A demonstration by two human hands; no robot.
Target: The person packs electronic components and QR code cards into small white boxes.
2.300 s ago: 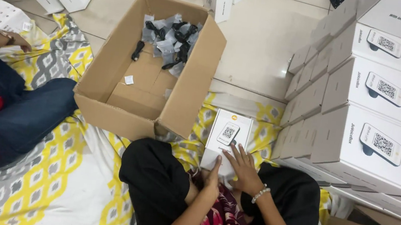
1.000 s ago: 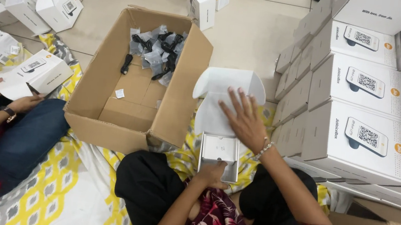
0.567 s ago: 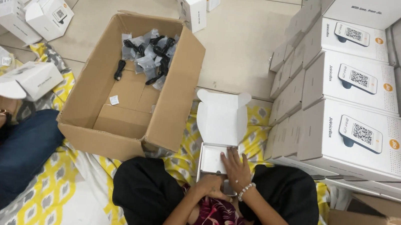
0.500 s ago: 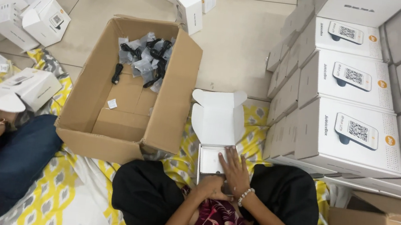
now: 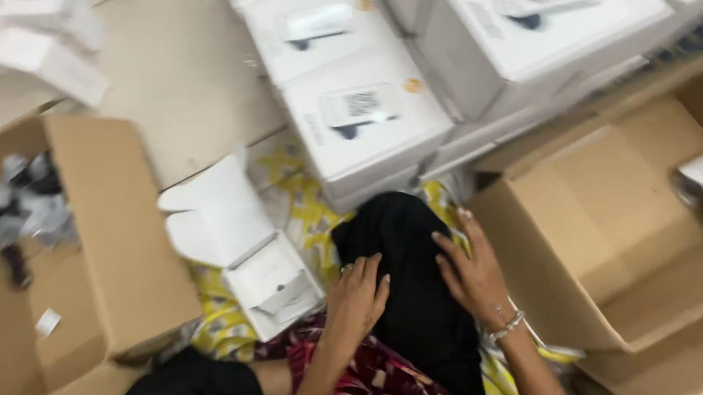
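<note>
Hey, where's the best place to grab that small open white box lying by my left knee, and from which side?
Probably by the two long side walls of the small open white cardboard box, coming down from above. Its hinged lid lies folded back on the far side, so that edge is floppy, while the tray walls look stiff. The left hand rests beside it, nearest for the grip.

I saw the small white carton (image 5: 252, 252) lying open on the yellow patterned cloth, its lid flap thrown back toward the floor. A white insert tray sat inside, tilted, just beside my left hand (image 5: 356, 299).
</note>
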